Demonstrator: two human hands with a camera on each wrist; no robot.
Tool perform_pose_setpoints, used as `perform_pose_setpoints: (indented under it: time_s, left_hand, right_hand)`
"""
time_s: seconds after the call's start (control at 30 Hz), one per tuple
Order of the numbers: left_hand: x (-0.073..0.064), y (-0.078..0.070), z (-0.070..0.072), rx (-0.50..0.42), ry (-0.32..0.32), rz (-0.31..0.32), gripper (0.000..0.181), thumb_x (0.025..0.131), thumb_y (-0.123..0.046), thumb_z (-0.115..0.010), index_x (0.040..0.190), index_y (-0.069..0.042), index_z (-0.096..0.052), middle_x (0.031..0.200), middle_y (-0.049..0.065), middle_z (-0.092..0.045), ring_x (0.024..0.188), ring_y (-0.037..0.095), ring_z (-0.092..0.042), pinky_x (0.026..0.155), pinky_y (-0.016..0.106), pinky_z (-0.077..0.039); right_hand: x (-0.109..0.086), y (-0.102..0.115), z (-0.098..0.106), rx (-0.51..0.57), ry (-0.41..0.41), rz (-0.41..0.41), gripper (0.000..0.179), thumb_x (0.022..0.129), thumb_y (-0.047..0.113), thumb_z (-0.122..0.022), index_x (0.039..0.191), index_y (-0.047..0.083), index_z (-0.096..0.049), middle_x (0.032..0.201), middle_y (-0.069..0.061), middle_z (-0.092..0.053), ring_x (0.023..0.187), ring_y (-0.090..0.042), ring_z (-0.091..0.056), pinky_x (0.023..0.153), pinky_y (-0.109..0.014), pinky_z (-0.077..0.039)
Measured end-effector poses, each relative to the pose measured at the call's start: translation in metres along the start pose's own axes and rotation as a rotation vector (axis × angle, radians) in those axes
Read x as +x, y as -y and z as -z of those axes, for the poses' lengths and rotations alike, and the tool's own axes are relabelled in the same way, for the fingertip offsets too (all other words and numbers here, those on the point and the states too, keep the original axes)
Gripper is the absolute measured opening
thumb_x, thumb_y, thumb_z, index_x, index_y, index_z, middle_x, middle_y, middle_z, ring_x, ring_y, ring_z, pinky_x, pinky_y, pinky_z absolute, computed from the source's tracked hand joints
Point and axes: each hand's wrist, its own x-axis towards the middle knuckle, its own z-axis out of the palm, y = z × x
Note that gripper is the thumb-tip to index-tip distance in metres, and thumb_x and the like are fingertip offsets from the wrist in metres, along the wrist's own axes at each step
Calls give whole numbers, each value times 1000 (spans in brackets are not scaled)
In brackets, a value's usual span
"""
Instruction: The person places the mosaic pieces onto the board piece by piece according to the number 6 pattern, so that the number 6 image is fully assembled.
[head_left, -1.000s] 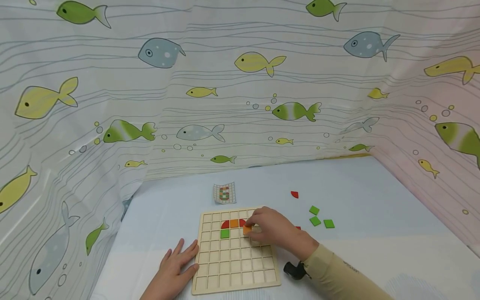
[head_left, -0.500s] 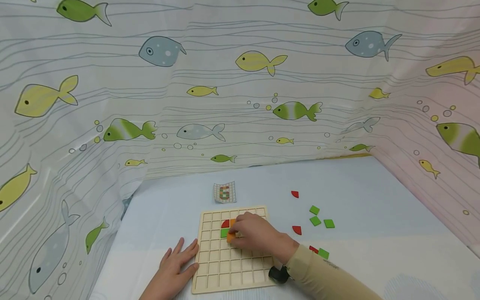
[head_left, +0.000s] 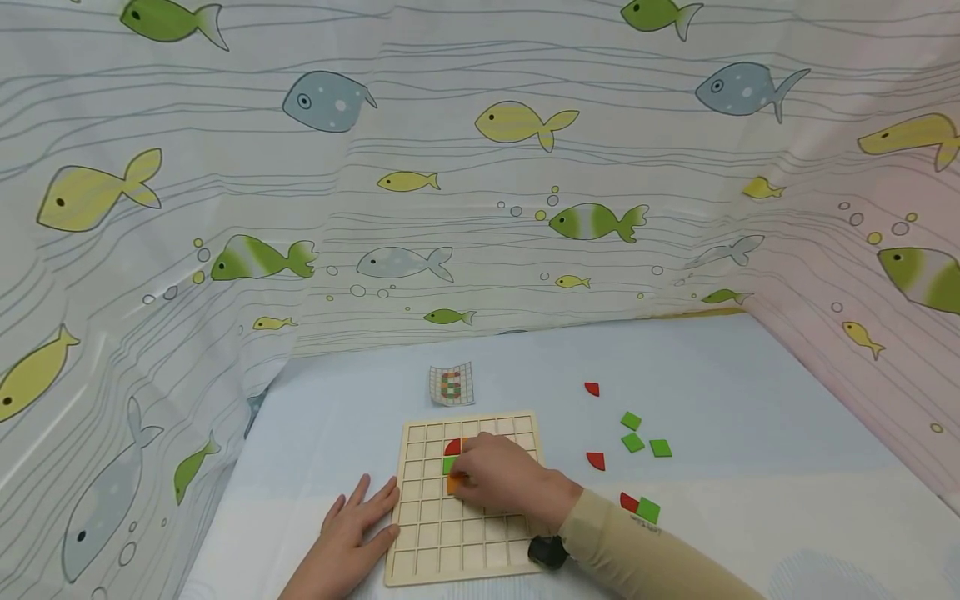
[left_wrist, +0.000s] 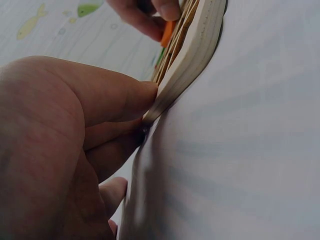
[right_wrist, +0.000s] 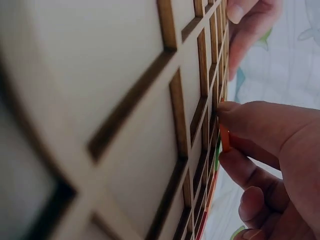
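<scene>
My right hand (head_left: 506,477) pinches an orange square tile (head_left: 454,486) between thumb and fingers, at the wooden grid board (head_left: 450,557). In the right wrist view the tile (right_wrist: 224,137) stands tilted on edge against the grid. Just above it on the board sit a green square tile (head_left: 448,465) and a red quarter-circle tile (head_left: 453,447). A sliver of another orange tile shows beside the red one; my right hand hides the cells to its right. My left hand (head_left: 352,529) rests flat with spread fingers, thumb and fingertips touching the board's left edge.
A small pattern card (head_left: 452,385) lies behind the board. To the right lie several loose green squares (head_left: 661,448) and red quarter-circles (head_left: 596,461). A black device (head_left: 547,552) sits at the right wrist. A fish-print curtain (head_left: 420,225) surrounds the table.
My right hand has carried the orange tile left and toward me, from beside the right red piece to below the green tile. My left hand has stayed at the board's edge.
</scene>
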Motion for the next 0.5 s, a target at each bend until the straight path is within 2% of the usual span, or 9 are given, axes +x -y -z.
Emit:
perform_pose_setpoints:
  time_s: [0.13,0.3,0.5]
  left_hand:
    - [0,0,0,0,-3,-1,60,96,-35,-66,145,-6,-49,154,-1,-40,149,38,-8,110,66,2]
    - [0,0,-1,2,-1,4,60,95,-37,-66,145,-7,-50,153,-1,-40,148,38,-8,110,66,2]
    - [0,0,-1,8,-3,12,60,95,-37,-66,144,-7,-51,153,-1,-41,148,39,-8,110,67,2]
  right_hand:
    - [1,1,0,-24,14,12,8,88,30,-76,93,25,-78,83,15,-58,76,-3,-50,69,-18,-43]
    - [1,3,1,-33,32,12,15,87,35,-78,98,25,-79,87,15,-61,80,-3,-53,73,-18,-45]
    - [2,2,1,-30,33,38,18,87,37,-77,101,25,-80,84,16,-60,76,-1,-49,71,-17,-43]
